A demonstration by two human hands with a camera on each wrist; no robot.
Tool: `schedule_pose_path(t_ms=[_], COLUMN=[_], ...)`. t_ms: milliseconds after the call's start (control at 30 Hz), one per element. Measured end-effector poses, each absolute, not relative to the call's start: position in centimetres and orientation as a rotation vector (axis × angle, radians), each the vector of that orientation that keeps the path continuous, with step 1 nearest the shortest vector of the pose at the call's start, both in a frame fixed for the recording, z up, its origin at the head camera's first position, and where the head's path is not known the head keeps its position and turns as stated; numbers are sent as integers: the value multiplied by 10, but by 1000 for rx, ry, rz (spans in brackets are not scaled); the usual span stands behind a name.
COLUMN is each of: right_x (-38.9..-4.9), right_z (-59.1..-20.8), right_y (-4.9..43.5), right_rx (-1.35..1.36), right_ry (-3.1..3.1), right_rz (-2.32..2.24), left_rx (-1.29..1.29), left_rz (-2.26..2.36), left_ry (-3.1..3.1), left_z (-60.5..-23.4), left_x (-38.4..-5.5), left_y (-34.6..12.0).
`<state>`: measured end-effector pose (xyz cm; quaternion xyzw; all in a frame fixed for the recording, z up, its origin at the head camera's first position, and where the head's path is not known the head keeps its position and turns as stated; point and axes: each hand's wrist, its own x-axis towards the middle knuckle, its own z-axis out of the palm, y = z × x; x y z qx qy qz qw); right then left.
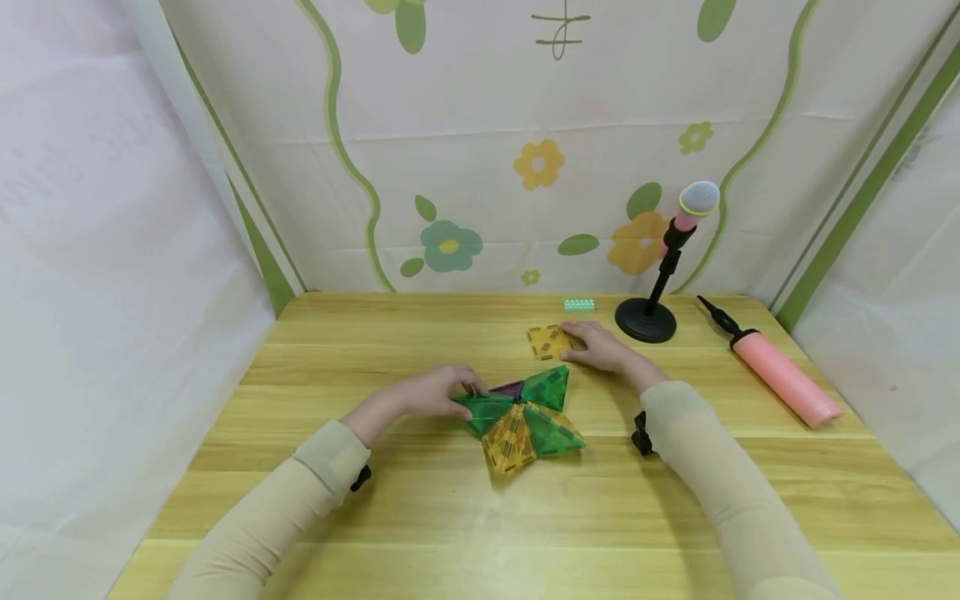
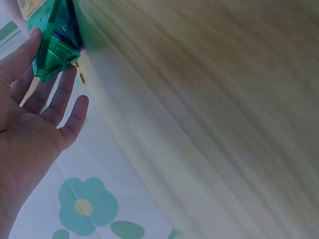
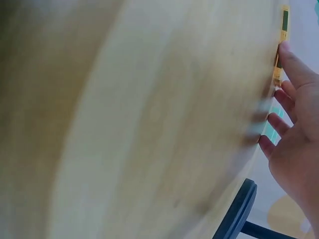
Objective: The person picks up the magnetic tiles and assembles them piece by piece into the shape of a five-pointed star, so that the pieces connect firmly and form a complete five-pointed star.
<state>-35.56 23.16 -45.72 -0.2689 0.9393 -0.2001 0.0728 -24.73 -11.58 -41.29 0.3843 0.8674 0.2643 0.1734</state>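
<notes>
Translucent magnetic tiles form a star-like piece in the middle of the table, with green tiles (image 1: 553, 432), an orange section (image 1: 508, 443) toward the person and a purple tile (image 1: 512, 388) at the back. My left hand (image 1: 437, 390) pinches its left green part (image 2: 56, 57) between thumb and fingers; the ring and little fingers stay loose. Further back, an orange square tile (image 1: 547, 342) lies flat. Its right side is gripped by my right hand (image 1: 600, 346), thumb at the near edge and a finger at the far one. In the right wrist view this tile (image 3: 284, 25) shows edge-on.
A toy microphone (image 1: 699, 198) stands on a black round base (image 1: 646, 320) at the back right. Beside it lies a pink hand pump (image 1: 783, 377). A small turquoise block (image 1: 579, 305) sits by the table's back edge, in front of a flowered cloth (image 1: 480, 167).
</notes>
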Motion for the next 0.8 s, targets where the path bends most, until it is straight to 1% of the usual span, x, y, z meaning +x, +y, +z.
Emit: schedule_pose_path(t_ms=[367, 567, 800], right_x=[-358, -362, -360], right_z=[-448, -447, -449], right_y=[230, 219, 204], right_rx=[-870, -801, -681], right_ry=[2789, 2758, 2771], right_rz=[-609, -642, -543], left_rx=[1165, 1183, 1187], left_rz=[721, 699, 714], left_ry=[2486, 2506, 2511], left_z=[-415, -417, -420], left_x=[-256, -257, -257], left_y=[-114, -113, -114])
